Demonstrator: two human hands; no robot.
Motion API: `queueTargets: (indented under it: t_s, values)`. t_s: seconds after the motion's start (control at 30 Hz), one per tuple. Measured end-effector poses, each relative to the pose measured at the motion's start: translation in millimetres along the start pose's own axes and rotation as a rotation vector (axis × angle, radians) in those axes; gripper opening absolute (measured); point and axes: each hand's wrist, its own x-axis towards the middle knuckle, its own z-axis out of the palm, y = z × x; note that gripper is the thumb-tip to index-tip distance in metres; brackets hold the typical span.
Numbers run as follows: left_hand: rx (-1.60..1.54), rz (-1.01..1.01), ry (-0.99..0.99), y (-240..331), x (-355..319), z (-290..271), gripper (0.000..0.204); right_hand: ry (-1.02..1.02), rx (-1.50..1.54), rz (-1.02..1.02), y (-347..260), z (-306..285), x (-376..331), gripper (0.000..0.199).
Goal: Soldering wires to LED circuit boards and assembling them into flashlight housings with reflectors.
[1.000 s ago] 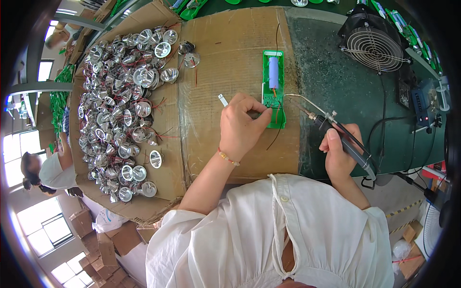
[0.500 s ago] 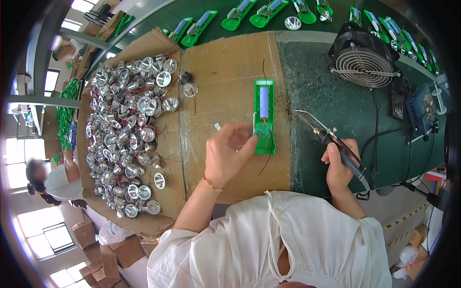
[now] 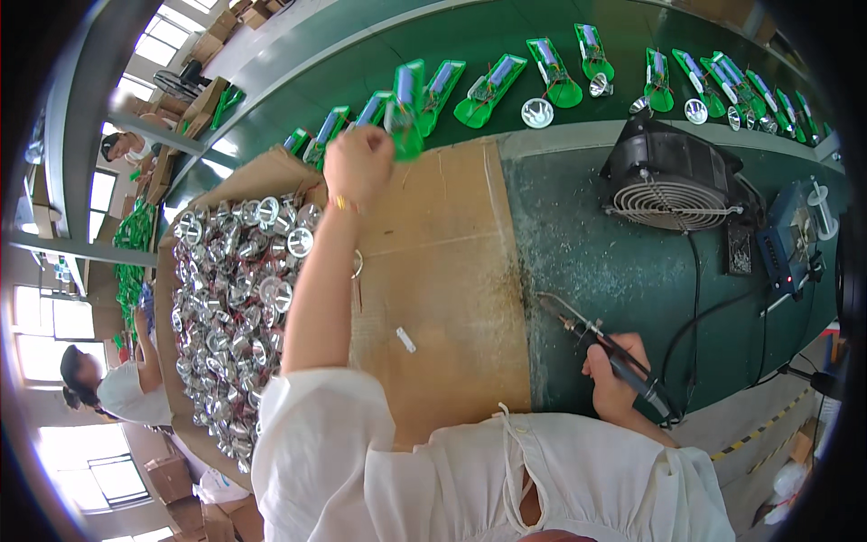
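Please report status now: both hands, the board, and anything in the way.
Left hand extended, gripping green circuit board with blue cylinder above green belt. Right hand holds soldering iron low. Nothing blocking.

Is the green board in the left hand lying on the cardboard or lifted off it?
Lifted: the left hand holds the green board above the cardboard sheet, at the green belt's edge.
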Motion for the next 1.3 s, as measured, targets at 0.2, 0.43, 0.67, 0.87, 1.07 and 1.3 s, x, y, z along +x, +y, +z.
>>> queueTargets:
  t_s: [0.2, 0.43, 0.67, 0.87, 1.07, 1.3]
  values:
    - [0.282, -0.144, -0.128, -31, 107, 33, 0.014, -0.011, -0.002, -0.008, 5, -3, 0, 0.019]
    - [0.008, 0.415, 0.043, 19, 98, 77, 0.025, -0.011, -0.061, -0.005, 7, -6, 2, 0.019]
    - [0.077, 0.133, -0.174, 35, 53, 100, 0.019, -0.058, -0.038, -0.054, 5, -4, 2, 0.017]
    - [-0.063, 0.101, -0.078, 40, -65, 33, 0.011, 0.019, 0.008, 0.046, -7, 2, 1, 0.015]
    - [-0.173, 0.036, -0.114, 70, -194, -28, 0.011, 0.015, 0.014, -0.033, -5, 6, 5, 0.016]
    - [0.038, -0.220, 0.140, -10, -188, -70, 0.018, 0.030, 0.049, -0.069, -4, 7, 3, 0.014]
